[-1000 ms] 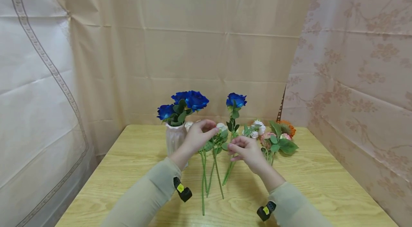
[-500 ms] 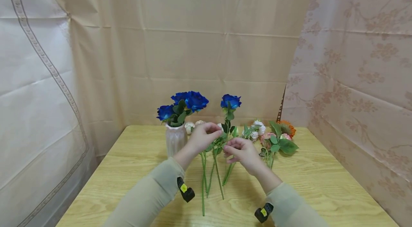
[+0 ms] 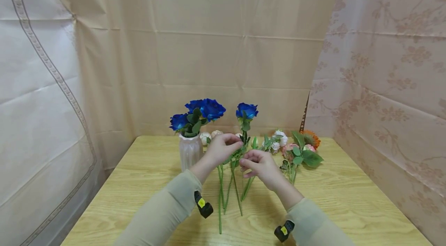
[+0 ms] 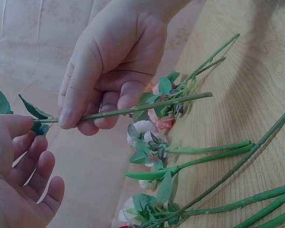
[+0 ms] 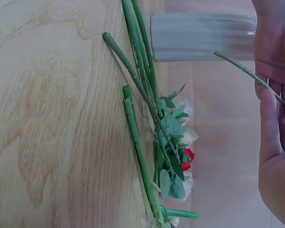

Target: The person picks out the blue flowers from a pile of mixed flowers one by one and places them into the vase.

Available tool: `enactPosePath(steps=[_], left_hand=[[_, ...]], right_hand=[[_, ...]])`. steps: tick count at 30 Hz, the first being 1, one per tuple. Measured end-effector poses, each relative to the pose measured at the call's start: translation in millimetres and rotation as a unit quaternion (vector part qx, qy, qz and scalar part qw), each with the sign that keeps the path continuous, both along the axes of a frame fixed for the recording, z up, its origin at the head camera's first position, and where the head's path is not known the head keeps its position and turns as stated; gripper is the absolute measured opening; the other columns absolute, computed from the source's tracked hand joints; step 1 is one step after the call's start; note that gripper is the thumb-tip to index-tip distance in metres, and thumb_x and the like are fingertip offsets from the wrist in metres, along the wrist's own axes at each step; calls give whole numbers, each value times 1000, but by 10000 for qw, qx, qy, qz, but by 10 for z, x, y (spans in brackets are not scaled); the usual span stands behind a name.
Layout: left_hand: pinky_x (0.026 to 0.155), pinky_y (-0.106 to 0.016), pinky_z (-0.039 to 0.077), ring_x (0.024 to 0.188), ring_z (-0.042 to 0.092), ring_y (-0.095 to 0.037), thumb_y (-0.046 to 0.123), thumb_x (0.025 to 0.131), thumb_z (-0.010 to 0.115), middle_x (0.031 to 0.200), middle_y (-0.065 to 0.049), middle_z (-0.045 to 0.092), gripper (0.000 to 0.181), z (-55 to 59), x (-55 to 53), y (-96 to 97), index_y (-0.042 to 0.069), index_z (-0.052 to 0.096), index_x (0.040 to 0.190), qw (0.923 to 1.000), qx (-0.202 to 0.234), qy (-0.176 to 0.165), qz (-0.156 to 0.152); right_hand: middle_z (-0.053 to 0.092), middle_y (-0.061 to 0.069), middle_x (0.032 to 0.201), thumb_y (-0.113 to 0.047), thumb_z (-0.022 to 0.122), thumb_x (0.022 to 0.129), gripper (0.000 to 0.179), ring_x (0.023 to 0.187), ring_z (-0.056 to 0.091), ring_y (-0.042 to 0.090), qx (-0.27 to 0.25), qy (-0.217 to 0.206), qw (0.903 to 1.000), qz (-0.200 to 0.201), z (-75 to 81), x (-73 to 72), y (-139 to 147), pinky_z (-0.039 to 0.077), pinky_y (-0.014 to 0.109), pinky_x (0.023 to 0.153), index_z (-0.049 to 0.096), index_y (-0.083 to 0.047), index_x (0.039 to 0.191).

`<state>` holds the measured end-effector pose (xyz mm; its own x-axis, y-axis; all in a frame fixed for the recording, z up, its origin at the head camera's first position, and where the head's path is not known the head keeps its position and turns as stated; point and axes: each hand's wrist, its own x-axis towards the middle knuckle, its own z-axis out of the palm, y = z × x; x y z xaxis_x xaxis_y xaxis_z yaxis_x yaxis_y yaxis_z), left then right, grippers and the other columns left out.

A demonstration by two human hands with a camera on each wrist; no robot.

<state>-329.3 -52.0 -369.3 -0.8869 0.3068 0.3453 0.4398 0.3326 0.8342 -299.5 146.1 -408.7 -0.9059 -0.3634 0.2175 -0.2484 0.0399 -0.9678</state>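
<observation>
A blue rose (image 3: 247, 110) stands upright in the air, bloom at the top. My right hand (image 3: 259, 166) pinches its green stem (image 4: 171, 102) between thumb and fingers, and the bare stem end sticks out beyond them. Higher up, just by the leaves, my left hand (image 3: 224, 149) pinches the same stem between thumb and forefinger; its other fingers (image 4: 51, 192) are loosely bent in the left wrist view. To the left is a pale ribbed vase (image 3: 190, 153) with several blue roses (image 3: 212, 109) in it.
Below the hands, loose green stems (image 3: 220, 203) lie on the wooden table (image 3: 139, 199). White flowers (image 3: 280, 137), pink flowers (image 3: 290, 150) and an orange flower (image 3: 311, 140) lie at the back right. A red bloom (image 5: 188, 159) shows among leaves. A beige curtain (image 3: 230, 44) hangs behind.
The blue rose has moved left and slightly down, with the right hand shifting left along with it. My left hand has moved right, and its fingertips have come to the stem.
</observation>
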Motion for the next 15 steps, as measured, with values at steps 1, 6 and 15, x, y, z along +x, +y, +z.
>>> enactPosePath(steps=[1, 6, 15], left_hand=[[79, -34, 56, 92, 65, -14, 29, 99, 69, 99, 5, 71, 18, -1, 1, 4, 14, 76, 107, 10000, -5, 6, 7], [80, -35, 57, 92, 65, -14, 30, 99, 69, 100, 4, 71, 20, 1, 18, 20, 13, 77, 108, 9999, -45, -85, 45], [79, -35, 56, 92, 65, -15, 31, 99, 69, 101, 3, 72, 22, -18, 32, 27, 13, 77, 109, 9994, -149, -295, -41]], right_hand=[[72, 13, 94, -12, 68, 99, 21, 84, 70, 24, -1, 20, 10000, 14, 1, 3, -2, 62, 44, 70, 63, 8, 104], [72, 12, 93, -12, 69, 99, 22, 84, 70, 25, 31, -3, 10000, 38, -11, -2, -10, 62, 43, 70, 62, 9, 105], [72, 14, 94, -11, 68, 100, 22, 88, 69, 34, 87, -46, 9999, 65, -39, -4, -19, 62, 43, 70, 62, 9, 106]])
